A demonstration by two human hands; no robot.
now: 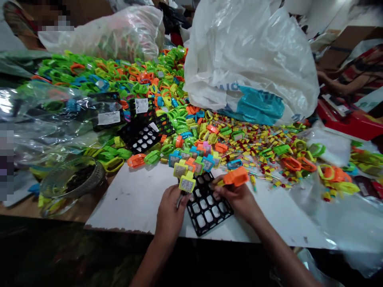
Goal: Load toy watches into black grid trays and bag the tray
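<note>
A black tray (206, 210) with a grid of openings lies tilted on a white board (134, 203). Colourful plastic toy watches fill its far end, among them a yellow toy watch (187, 182) at the near left corner. My left hand (170, 211) is closed at the tray's left edge, thumb on top, just below that yellow watch; its fingertips are partly hidden. My right hand (239, 199) pinches an orange toy watch (237, 176) above the right side of the tray. White board shows through the openings nearest me.
Behind the board spreads a heap of toy watches (176, 115), with small yellow-and-red tubes (254, 139) to the right. A large white plastic bag (251, 52) stands at the back. Black trays (140, 135) and a glass bowl (95, 179) are on the left. Another person's arm (344, 85) is far right.
</note>
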